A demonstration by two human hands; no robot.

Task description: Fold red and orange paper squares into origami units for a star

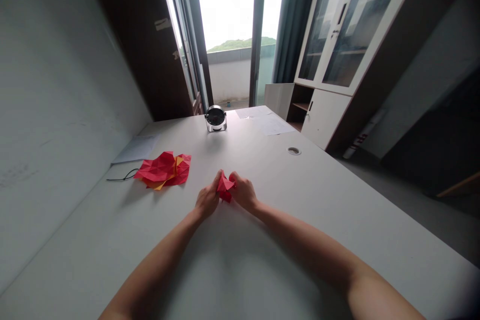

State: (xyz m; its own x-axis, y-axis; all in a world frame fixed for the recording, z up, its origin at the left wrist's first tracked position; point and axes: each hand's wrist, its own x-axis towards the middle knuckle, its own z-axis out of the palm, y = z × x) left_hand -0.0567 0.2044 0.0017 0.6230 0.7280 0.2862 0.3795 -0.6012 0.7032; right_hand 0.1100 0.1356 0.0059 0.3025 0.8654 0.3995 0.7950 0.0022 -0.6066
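Observation:
A small folded piece of red paper (224, 186) sits between my two hands over the middle of the white table (300, 210). My left hand (207, 201) pinches its left side with closed fingers. My right hand (243, 191) grips its right side, fingers curled around it. Most of the paper is hidden by my fingers. To the left lies a pile of creased red and orange paper sheets (164, 169), apart from both hands.
A small round metal device (216, 118) stands at the table's far end, with white sheets (270, 124) beside it. A white sheet (137, 149) and a black cord (122, 177) lie by the left wall. A cable hole (294, 150) is on the right. Cabinets stand at right.

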